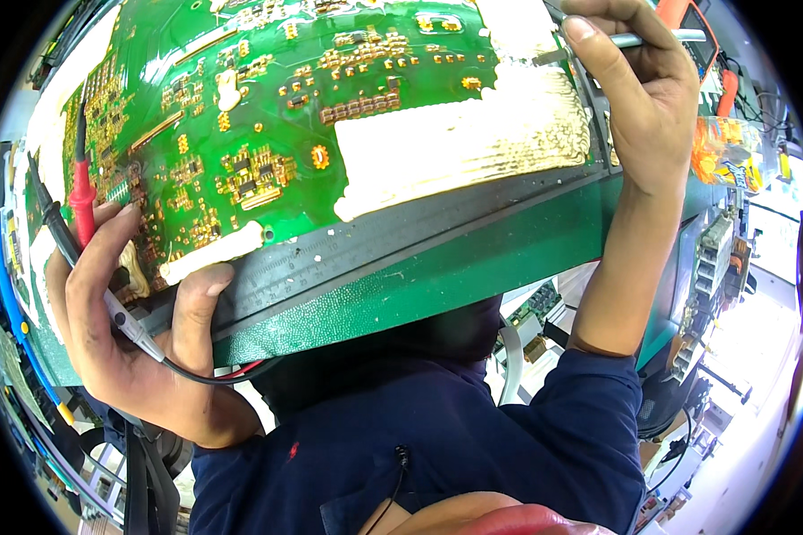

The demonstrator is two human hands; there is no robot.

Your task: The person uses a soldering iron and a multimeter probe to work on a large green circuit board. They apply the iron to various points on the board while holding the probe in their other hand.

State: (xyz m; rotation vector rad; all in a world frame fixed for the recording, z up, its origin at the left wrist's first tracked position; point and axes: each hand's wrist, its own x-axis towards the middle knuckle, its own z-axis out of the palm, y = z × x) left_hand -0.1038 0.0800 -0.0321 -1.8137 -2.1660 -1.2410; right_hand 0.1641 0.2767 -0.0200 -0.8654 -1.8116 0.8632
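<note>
A large green circuit board (285, 116) with white coating patches (455, 147) lies across the table. My left hand (120, 321) is curled at the board's lower left corner, thumb near the edge. A black test probe (61, 227) with a grey end runs across its palm, and a red test probe (82, 201) passes behind its fingers. Both tips point away from me over the board. At the far right corner my right hand (647, 98) pinches a slim metal-handled knife (629, 40). Its narrow blade is at the white coating. My fingers hide part of the handle.
A dark steel ruler (357, 254) lies along the board's near edge, on a green tabletop (437, 299). An orange plastic packet (727, 152) is beside my right wrist. Probe leads (219, 376) loop below my left hand. Boards and parts stand on the right.
</note>
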